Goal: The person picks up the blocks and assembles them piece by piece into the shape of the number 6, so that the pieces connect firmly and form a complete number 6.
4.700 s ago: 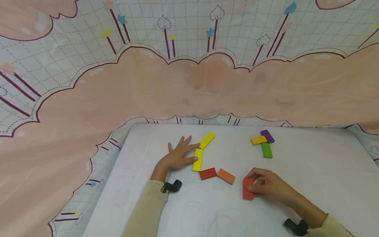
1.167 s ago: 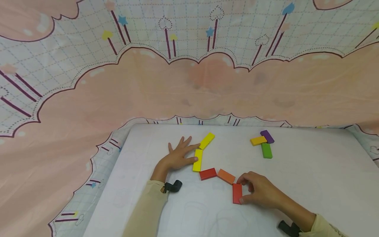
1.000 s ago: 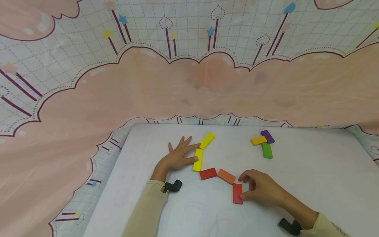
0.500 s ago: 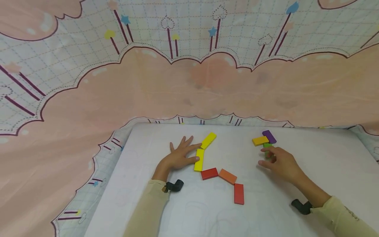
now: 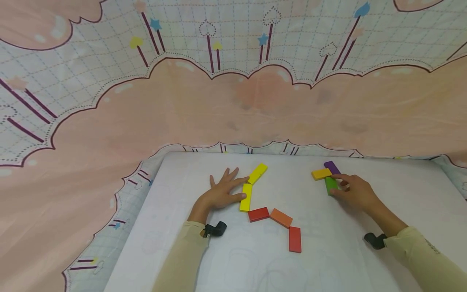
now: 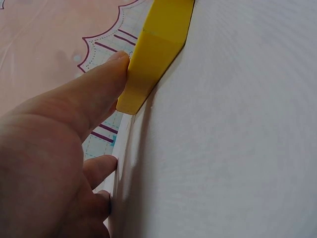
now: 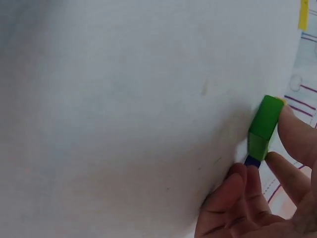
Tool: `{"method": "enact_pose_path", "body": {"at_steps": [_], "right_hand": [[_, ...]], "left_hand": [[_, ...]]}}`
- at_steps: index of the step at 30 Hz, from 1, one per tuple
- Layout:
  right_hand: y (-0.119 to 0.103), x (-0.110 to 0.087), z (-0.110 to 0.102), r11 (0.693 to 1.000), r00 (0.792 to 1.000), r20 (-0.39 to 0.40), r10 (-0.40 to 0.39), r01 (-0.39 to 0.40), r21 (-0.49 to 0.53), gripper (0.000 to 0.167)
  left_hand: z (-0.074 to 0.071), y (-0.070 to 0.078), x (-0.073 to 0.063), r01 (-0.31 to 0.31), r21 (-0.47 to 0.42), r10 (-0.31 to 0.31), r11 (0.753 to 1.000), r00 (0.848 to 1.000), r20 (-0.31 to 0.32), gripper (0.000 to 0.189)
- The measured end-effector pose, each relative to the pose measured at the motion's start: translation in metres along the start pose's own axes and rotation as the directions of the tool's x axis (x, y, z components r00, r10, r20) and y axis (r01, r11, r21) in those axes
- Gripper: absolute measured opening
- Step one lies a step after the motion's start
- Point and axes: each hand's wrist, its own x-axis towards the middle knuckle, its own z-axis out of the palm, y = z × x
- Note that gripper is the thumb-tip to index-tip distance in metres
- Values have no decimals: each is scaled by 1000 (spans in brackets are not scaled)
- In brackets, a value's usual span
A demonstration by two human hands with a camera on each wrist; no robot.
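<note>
My left hand (image 5: 219,194) lies on the table with its fingers spread. Its thumb touches the lower yellow domino block (image 5: 246,203), and its index fingertip reaches the upper yellow block (image 5: 258,173). From there a bent line continues through a red block (image 5: 258,215), an orange block (image 5: 281,218) and a second red block (image 5: 295,240). At the right, my right hand (image 5: 355,194) pinches a green block (image 7: 266,119) lengthwise, thumb at the near end and index finger at the far end. Beyond it lie an amber block (image 5: 321,174) and a purple block (image 5: 331,166), partly covered by fingers.
All the blocks lie flat on a white tabletop (image 5: 175,170). A patterned peach and white cloth (image 5: 233,109) rises behind the table and runs down its left side. Black wrist cameras (image 5: 216,229) are worn on both wrists.
My right hand set the second red block at the orange block's end, let go of it, then moved up and right to the green block and took hold. My left hand stayed put.
</note>
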Motion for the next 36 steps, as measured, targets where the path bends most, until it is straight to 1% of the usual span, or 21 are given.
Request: {"method": "enact_pose_path", "body": {"at_steps": [4, 6, 10, 16, 20, 22, 24, 26, 27, 28, 30, 32, 33, 34, 36], "right_hand": [[0, 1, -1, 1000, 999, 33, 12, -12, 11, 67], [-1, 1, -2, 1000, 999, 37, 12, -13, 21, 67], [-3, -2, -1, 998, 999, 37, 24, -26, 59, 65], [-7, -9, 2, 992, 999, 16, 42, -44, 115, 65], [-13, -15, 8, 986, 999, 11, 31, -32, 163, 62], [-18, -19, 11, 979, 999, 29, 31, -36, 202, 60], [-22, -23, 13, 964, 997, 64, 32, -48, 260, 61], [-25, -28, 16, 939, 993, 111, 38, -73, 335, 64], [-26, -30, 17, 920, 990, 138, 40, -90, 380, 66], [-27, -32, 18, 895, 986, 165, 37, -106, 433, 68], [-31, -37, 21, 837, 975, 221, 21, -138, 530, 69], [-34, -41, 23, 765, 963, 269, 10, -180, 618, 65], [-36, -43, 24, 725, 956, 293, 1, -203, 658, 62], [-38, -45, 25, 687, 949, 314, -6, -225, 691, 60], [-42, -49, 27, 633, 939, 344, -3, -265, 728, 54]], "left_hand": [[0, 0, 1, 1, 3, -1, 1000, 1000, -2, 62], [1, 0, 1, 1, 6, -1, 1000, 1000, -3, 62], [0, 1, 1, 4, 8, -4, 1000, 1000, -2, 62], [-1, 3, 0, 1, 0, -1, 1000, 1000, -5, 62], [-1, 2, -1, 1, 4, -1, 1000, 1000, -3, 62], [-1, 1, -1, 2, 8, -2, 1000, 1000, -2, 63], [-1, 1, -1, 2, 7, -2, 1000, 1000, -3, 63], [-1, 1, -1, 3, 5, -3, 1000, 1000, 0, 63], [-1, 1, -1, 3, 2, -3, 1000, 1000, 1, 63], [-1, 1, 0, 1, 1, -1, 1000, 1000, 2, 63], [-1, 1, 0, -5, -1, 5, 1000, 1000, 4, 63], [-1, 0, 0, -7, 1, 7, 1000, 1000, 5, 63], [-1, 0, 0, -9, 1, 9, 1000, 1000, 5, 63], [-1, 0, 0, -11, 3, 11, 1000, 1000, 4, 63], [-1, 0, 0, -13, 2, 13, 1000, 1000, 3, 63]]}}
